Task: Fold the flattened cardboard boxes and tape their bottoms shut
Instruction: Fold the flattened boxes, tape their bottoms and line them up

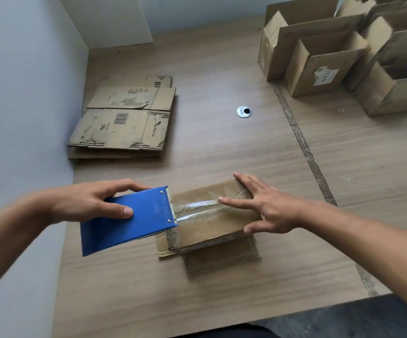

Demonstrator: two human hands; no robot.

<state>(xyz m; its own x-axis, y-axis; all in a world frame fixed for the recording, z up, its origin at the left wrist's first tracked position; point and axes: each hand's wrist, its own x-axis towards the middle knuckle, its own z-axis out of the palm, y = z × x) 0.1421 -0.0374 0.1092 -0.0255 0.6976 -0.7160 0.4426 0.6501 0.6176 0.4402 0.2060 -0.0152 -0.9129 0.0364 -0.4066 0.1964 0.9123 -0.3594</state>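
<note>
Left hand [93, 203] grips blue tape dispenser [129, 218] at box [212, 215] edge, mid-counter [222, 147]. Right hand [265, 208] open, fingers flat — pressing clear tape [197, 208] onto bottom seam. Judgement: keep strip taut, centred over seam; hold flaps down before cutting.

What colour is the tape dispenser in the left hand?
The tape dispenser is blue, seen best in the head view.

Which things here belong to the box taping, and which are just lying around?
In use: blue tape dispenser, left hand gripping; small brown cardboard box, right hand pressing; flattened cardboard stack.
Idle: upright open cardboard boxes; round metal grommet.
</note>
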